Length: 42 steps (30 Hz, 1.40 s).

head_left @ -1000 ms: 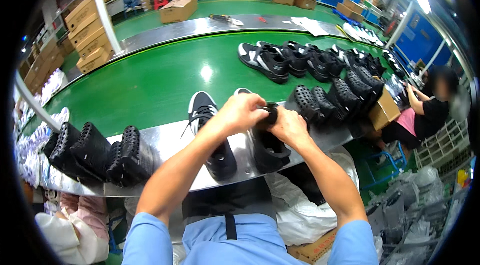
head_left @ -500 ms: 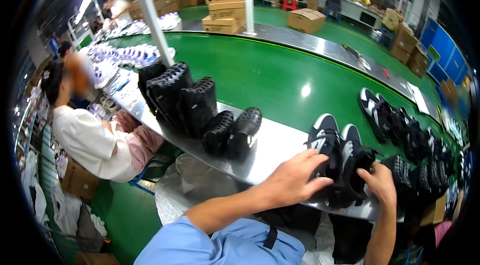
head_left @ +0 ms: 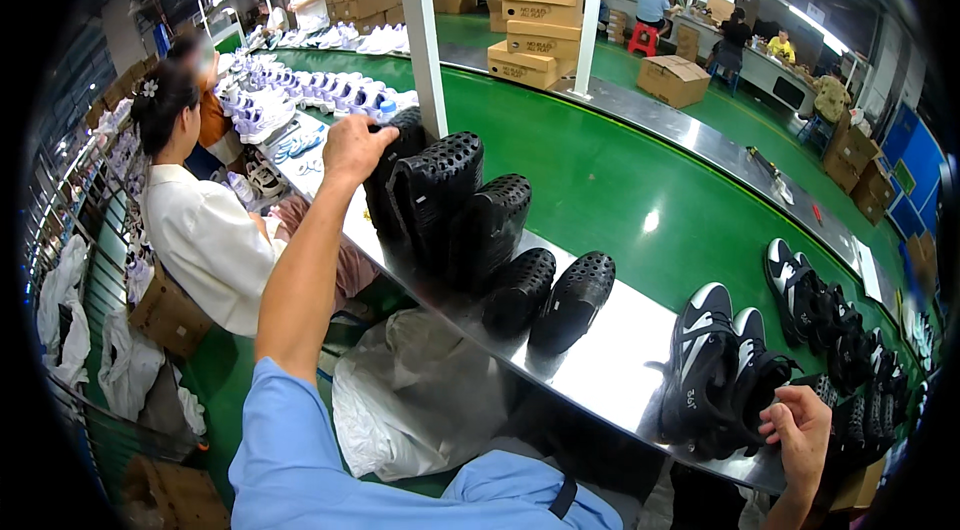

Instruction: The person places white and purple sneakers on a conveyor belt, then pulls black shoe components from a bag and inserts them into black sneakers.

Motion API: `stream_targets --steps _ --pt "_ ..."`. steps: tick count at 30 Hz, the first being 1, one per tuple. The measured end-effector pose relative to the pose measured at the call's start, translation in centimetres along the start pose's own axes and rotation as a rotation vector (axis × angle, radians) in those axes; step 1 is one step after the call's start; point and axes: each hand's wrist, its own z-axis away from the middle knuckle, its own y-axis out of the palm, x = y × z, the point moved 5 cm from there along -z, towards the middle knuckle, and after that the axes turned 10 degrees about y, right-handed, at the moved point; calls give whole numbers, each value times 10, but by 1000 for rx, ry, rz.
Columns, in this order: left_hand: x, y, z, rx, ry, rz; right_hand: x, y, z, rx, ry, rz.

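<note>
My left hand [head_left: 352, 152] reaches far left, its thumb and bent fingers at the top of the rearmost black piece in a stack. This stack of black shoe-shaped pieces [head_left: 435, 190] has dotted, studded-looking faces. Two more such pieces [head_left: 573, 302] lean on the metal table to its right. A pair of black-and-white sneakers [head_left: 700, 370] stands at the near right, toes pointing away, laces loose on the right one. Beside that right sneaker's heel, my right hand [head_left: 800, 430] has its fingers curled and fingertips together; what they pinch, if anything, is hidden.
The metal table [head_left: 630, 375] borders a green conveyor belt [head_left: 640, 200]. More black sneakers [head_left: 800, 290] stand at right, and purple-white shoes [head_left: 320, 90] farther left. A seated person [head_left: 205, 240] is close on the left. A white post [head_left: 420, 30] rises behind the black stack.
My left hand has left the sneaker pair and swung left to the black stack. My right hand has drawn back slightly from the right sneaker's opening. The view has turned left.
</note>
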Motion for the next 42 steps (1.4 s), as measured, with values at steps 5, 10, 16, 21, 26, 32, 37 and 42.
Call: stream_targets --steps 5,10,16,21,26,32,37,42 --pt "-75 -119 85 -717 139 44 20 14 15 -135 -96 30" --pt "-247 -87 228 -448 749 381 37 117 15 161 -183 -442" --pt "-328 -52 315 -168 911 1017 21 151 30 520 330 -1056" --pt "-365 -7 271 586 340 1610 -9 125 50 777 419 -669" --pt "-390 32 277 808 121 1612 24 63 70 106 -90 269" --pt "-436 46 282 685 141 1623 13 33 63 -34 -141 359" --pt "-461 94 270 390 994 982 -3 -41 29 75 70 407" --pt "-486 105 278 420 1304 504 -2 -45 0 381 198 460"
